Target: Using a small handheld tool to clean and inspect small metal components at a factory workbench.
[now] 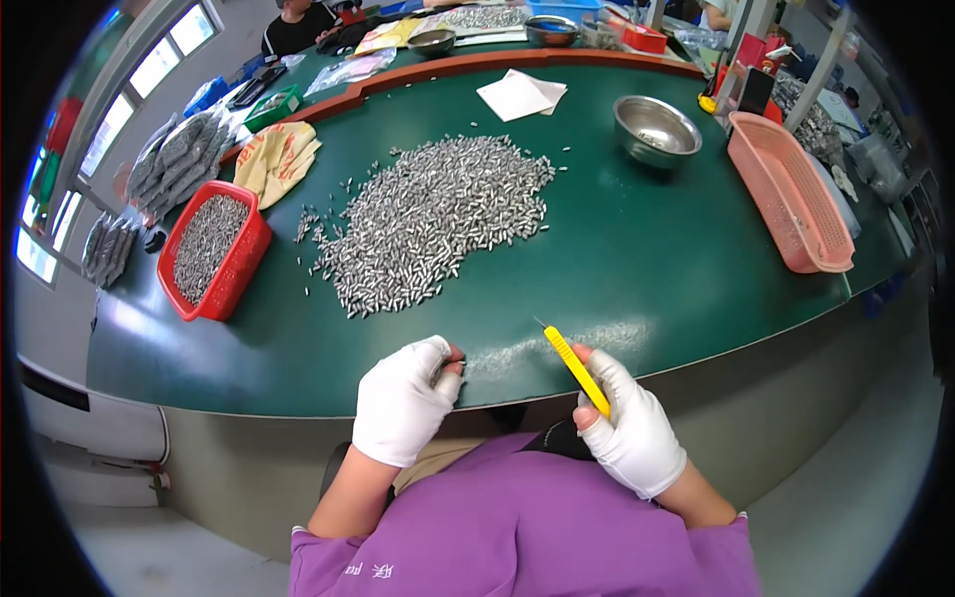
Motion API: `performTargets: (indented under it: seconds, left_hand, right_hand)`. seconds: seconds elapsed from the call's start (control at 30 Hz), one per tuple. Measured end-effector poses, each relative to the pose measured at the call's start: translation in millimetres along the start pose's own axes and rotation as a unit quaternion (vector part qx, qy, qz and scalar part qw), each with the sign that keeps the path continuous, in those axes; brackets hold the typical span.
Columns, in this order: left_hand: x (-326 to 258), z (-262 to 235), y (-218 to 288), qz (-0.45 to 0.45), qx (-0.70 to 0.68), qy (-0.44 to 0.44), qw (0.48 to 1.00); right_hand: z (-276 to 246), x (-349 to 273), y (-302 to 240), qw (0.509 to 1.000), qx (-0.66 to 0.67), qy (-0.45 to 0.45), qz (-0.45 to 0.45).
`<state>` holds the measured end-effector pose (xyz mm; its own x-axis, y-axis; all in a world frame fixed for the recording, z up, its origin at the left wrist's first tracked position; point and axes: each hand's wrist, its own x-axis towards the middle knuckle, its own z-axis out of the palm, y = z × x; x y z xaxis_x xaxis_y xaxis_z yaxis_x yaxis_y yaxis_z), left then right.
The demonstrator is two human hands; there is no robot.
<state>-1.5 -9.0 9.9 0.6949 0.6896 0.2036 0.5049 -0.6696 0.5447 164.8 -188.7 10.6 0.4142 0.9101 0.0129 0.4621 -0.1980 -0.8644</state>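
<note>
Both my hands wear white gloves at the near edge of the green table (637, 259). My left hand (406, 398) is closed, pinching a small metal piece (450, 364) between thumb and fingers. My right hand (629, 423) grips a yellow-handled pointed tool (575, 366), its thin tip aimed up and left over the table. A big heap of small silver metal cylinders (433, 219) lies on the table beyond my hands, with strays scattered around it.
A red tray (249, 261) full of the same metal pieces sits at left. A steel bowl (657, 129) and a pink plastic basket (791, 189) stand at right. White paper (519, 95) lies at the back. Another person (298, 25) sits at the far side.
</note>
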Motion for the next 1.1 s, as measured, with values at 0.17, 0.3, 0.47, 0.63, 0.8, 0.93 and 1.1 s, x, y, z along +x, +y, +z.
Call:
performTargets:
  seconds: [0.17,0.3,0.47,0.63,0.8,0.93,1.1]
  left_hand:
    - [4.3,0.6,-4.7,-0.014,-0.006,-0.007,1.000]
    - [1.9,0.6,-5.1,-0.047,-0.012,-0.025,0.999]
    - [-3.2,1.4,-5.1,-0.045,-0.013,-0.020,0.999]
    - [-3.6,0.8,-4.3,-0.037,-0.010,-0.015,0.999]
    - [-0.8,1.1,-4.4,-0.033,-0.027,-0.022,0.999]
    - [0.2,1.8,-7.0,-0.032,-0.031,-0.020,0.999]
    - [1.3,-3.9,-5.7,-0.004,-0.016,-0.022,1.000]
  right_hand:
    - [22.9,7.6,2.7,0.986,-0.146,-0.055,-0.058]
    - [32.8,12.6,-2.3,0.960,-0.241,-0.043,-0.136]
    - [36.8,11.7,-12.7,0.954,-0.259,-0.042,-0.145]
    - [38.7,10.6,-11.0,0.955,-0.251,-0.041,-0.151]
    - [37.2,15.0,-9.3,0.960,-0.234,-0.046,-0.148]
    - [26.5,25.8,-17.9,0.956,-0.245,-0.092,-0.136]
    - [19.2,29.5,-29.8,0.944,-0.269,-0.131,-0.136]
